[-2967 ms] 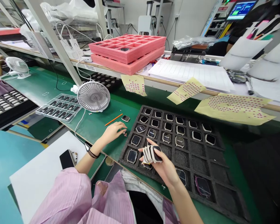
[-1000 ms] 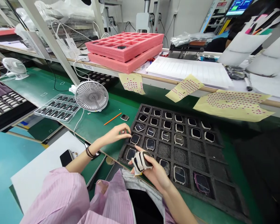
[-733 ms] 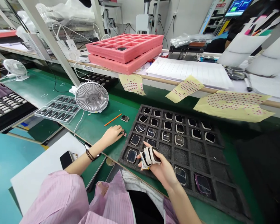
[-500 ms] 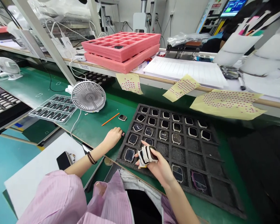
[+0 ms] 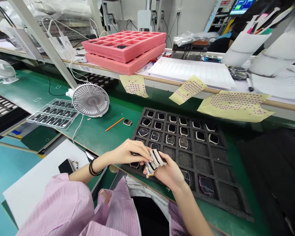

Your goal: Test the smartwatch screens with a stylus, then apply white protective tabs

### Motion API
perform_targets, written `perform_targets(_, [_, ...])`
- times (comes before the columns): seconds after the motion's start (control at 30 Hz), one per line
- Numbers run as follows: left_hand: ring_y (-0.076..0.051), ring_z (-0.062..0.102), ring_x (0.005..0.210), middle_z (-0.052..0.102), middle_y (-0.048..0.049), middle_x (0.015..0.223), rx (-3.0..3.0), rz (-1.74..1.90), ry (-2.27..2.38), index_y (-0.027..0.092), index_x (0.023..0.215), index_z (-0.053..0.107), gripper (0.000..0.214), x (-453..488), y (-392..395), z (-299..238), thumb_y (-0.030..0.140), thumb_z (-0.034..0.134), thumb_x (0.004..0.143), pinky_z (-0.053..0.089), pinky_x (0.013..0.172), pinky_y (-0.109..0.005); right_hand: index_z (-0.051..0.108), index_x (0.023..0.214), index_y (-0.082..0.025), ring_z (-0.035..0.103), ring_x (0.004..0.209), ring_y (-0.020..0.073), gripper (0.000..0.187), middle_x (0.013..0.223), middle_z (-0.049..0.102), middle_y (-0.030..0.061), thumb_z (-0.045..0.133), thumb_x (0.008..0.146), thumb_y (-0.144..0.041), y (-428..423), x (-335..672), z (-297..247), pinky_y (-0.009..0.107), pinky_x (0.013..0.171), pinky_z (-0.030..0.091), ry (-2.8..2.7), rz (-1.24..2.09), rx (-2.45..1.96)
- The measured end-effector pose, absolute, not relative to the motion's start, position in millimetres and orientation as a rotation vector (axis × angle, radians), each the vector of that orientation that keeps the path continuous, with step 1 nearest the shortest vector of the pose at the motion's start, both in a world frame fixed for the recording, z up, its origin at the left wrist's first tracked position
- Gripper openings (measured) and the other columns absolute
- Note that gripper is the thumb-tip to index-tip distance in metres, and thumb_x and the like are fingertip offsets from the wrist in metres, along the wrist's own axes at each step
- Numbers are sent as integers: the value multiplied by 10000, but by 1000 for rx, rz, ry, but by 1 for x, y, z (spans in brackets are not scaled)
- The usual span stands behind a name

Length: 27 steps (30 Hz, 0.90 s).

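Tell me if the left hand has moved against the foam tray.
Yes: the left hand moved rightward, off the green mat and over the corner of the black foam tray.

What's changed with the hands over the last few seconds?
The left hand moved from the green mat rightward over the black foam tray, up to the striped bundle that the right hand still holds. The watch body and orange pencil stayed put.

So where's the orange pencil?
The orange pencil lies on the green bench mat in the head view, just left of a small watch case, between the white fan and the black foam tray.
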State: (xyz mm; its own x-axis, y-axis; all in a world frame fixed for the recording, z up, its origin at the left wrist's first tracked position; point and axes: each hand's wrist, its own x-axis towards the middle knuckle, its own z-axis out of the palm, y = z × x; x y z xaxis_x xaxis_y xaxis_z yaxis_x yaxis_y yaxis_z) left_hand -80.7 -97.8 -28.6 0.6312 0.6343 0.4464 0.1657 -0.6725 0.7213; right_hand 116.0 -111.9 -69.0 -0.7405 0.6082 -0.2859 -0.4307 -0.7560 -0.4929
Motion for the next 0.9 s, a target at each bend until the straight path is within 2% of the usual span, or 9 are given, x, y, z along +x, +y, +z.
perform_targets(0.17, [-152,637,849,713,-89,851,2250,868,638,211,927,783,192,-82,-90,-31,308,620,907,514,802,-276,611,914,-189,638,655,209,255,773,695,43,539,848,-425,-115,115,-68,355,639,481,-572,2477,-520])
perform_targets(0.67, [-142,611,795,690,-82,836,2174,828,627,219,881,795,217,-87,-90,-26,362,632,895,495,785,-281,616,912,-195,661,672,214,302,775,706,53,551,831,-479,-116,115,-68,347,624,477,-578,2597,-450])
perform_targets(0.9, [-130,589,803,677,-75,837,2324,851,563,204,930,784,211,-86,-87,-28,298,594,926,466,790,-263,639,911,-190,650,644,206,306,746,703,42,549,837,-472,-117,115,-69,335,610,466,-580,2593,-457])
